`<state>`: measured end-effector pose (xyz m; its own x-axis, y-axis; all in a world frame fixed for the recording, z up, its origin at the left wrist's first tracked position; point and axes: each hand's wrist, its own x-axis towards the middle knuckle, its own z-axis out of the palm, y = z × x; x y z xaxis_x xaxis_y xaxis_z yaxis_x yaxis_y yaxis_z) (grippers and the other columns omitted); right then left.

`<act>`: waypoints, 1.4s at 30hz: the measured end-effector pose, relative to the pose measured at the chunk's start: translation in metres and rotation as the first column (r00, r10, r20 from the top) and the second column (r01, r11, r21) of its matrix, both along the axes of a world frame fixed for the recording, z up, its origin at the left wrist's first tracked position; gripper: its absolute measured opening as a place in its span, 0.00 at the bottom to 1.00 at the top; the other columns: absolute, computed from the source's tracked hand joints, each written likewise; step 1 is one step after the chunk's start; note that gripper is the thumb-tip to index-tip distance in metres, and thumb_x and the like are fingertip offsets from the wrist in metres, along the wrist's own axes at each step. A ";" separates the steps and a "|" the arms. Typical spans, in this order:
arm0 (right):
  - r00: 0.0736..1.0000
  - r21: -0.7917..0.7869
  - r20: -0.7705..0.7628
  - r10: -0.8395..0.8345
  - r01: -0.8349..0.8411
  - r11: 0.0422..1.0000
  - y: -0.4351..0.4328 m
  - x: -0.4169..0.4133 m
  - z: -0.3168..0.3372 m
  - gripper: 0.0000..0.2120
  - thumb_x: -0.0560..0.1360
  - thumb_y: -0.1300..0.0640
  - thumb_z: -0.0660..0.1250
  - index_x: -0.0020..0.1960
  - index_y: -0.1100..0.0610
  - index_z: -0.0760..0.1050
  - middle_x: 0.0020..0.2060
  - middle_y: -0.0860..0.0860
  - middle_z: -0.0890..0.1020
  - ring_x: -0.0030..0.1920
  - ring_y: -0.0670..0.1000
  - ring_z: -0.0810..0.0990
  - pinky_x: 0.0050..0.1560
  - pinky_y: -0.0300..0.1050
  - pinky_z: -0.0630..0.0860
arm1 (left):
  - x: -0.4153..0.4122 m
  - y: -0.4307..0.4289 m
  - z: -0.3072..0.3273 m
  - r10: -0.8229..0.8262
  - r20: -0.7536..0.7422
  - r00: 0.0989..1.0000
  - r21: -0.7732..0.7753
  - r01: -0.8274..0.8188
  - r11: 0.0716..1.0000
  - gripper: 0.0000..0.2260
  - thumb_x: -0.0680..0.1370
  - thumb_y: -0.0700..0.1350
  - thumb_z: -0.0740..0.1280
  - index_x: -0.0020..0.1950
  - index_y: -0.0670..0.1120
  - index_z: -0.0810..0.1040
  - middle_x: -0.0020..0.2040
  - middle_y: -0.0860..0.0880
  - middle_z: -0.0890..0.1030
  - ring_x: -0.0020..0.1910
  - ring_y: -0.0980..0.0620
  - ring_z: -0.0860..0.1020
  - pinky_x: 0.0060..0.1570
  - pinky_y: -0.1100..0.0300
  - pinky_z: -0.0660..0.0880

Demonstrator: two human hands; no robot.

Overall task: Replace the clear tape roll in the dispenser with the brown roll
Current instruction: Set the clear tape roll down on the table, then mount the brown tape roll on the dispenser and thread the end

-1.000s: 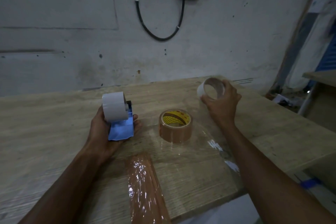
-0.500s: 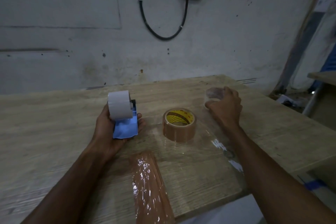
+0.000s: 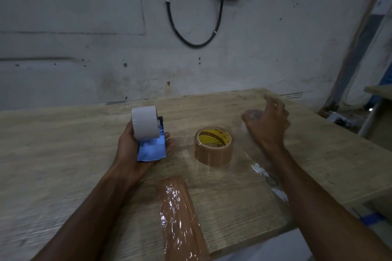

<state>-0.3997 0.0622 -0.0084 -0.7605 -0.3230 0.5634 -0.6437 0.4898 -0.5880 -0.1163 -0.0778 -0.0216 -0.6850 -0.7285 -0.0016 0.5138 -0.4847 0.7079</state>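
My left hand (image 3: 135, 150) grips a blue tape dispenser (image 3: 151, 150) from below, held just above the wooden table (image 3: 63, 154). A pale grey cylinder (image 3: 145, 123) sits on the dispenser's top end. The brown tape roll (image 3: 213, 146), with a yellow printed core, lies flat on the table between my hands. The clear tape roll (image 3: 251, 115) rests on the table further right, partly hidden behind my right hand (image 3: 267, 123). That hand is blurred, its fingers spread and lifted off the clear roll.
A brown pack wrapped in shiny film (image 3: 180, 218) lies near the table's front edge. A loose clear film strip (image 3: 267, 176) lies beside my right forearm. The grey wall with a black cable loop (image 3: 195, 42) stands right behind the table. The table's right edge is close.
My right hand lowered the clear roll from the air onto the table and let go, its fingers now lifting away. My left hand with the dispenser barely moved.
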 end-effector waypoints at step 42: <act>0.016 -0.848 0.343 0.939 -0.424 0.317 -0.048 0.172 0.046 0.17 0.69 0.55 0.71 0.56 0.61 0.79 0.45 0.52 0.86 0.48 0.50 0.85 0.54 0.53 0.79 | 0.008 -0.013 0.002 0.136 -0.030 0.990 0.158 -0.130 0.979 0.25 0.77 0.61 0.64 0.61 0.41 0.79 0.48 0.40 0.84 0.43 0.42 0.84 0.46 0.47 0.81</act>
